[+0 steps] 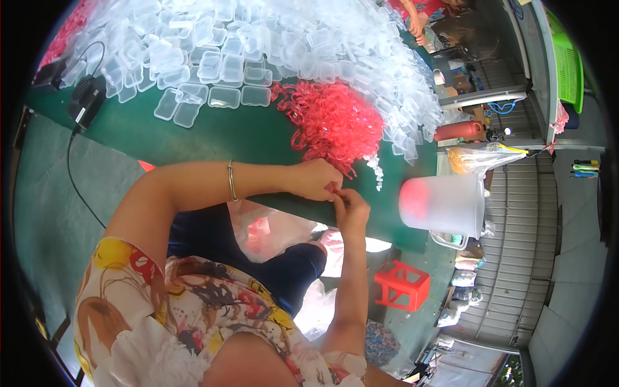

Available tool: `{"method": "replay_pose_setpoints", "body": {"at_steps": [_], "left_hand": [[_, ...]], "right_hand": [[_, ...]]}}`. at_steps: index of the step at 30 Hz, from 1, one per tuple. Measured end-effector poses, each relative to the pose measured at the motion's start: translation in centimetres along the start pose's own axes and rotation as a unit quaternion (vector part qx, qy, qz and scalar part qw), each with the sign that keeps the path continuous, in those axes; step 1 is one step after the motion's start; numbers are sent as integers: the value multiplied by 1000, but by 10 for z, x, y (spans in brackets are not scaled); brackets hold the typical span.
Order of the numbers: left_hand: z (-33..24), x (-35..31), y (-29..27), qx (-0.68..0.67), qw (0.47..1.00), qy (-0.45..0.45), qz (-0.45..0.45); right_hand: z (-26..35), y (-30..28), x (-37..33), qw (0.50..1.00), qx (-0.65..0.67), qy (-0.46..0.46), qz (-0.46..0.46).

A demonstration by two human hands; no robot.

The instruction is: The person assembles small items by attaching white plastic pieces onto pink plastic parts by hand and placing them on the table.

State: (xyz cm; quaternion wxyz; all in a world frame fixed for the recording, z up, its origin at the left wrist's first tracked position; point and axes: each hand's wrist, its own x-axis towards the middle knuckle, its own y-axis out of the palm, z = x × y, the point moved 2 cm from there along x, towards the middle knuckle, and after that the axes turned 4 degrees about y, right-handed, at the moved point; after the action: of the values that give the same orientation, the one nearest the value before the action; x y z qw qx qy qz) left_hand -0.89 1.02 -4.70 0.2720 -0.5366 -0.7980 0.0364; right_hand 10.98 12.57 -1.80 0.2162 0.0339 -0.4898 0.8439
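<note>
My left hand (pixel 317 180), with a bangle on its wrist, is closed just in front of a heap of red looped plastic strips (pixel 335 119). Fingertip to fingertip with it, my right hand (pixel 353 209) is closed in a pinch. A hint of red shows between the fingers, but the thing they hold is too small and covered to make out. Beside the red heap lies a short row of small white pieces (pixel 375 170). Behind it spreads a large pile of clear plastic boxes and lids (pixel 225 68), some lying singly on the green table (pixel 213 138).
A translucent bucket (pixel 451 205) with something red inside stands right of my hands. A red stool (pixel 403 286) is on the floor below. Plastic bags (pixel 274 235) hang near my lap. A black adapter with a cord (pixel 87 100) lies far left. Another person's hands (pixel 418 27) show at the top right.
</note>
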Motion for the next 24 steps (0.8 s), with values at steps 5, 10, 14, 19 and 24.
{"method": "replay_pose_setpoints", "body": {"at_steps": [5, 10, 14, 19, 24], "left_hand": [[0, 0, 7, 26, 998, 52, -23], [-22, -13, -2, -26, 994, 18, -108], [-41, -54, 42, -98, 994, 9, 52], [39, -99, 129, -59, 984, -125, 114], [174, -176, 174, 209, 965, -135, 80]], "right_hand": [[-20, 5, -11, 991, 132, 2, 25], [-34, 1, -10, 952, 294, 74, -39], [-38, 4, -10, 951, 297, 59, -68], [-37, 0, -15, 960, 267, 63, -62], [-8, 35, -4, 946, 319, 32, -47]]}}
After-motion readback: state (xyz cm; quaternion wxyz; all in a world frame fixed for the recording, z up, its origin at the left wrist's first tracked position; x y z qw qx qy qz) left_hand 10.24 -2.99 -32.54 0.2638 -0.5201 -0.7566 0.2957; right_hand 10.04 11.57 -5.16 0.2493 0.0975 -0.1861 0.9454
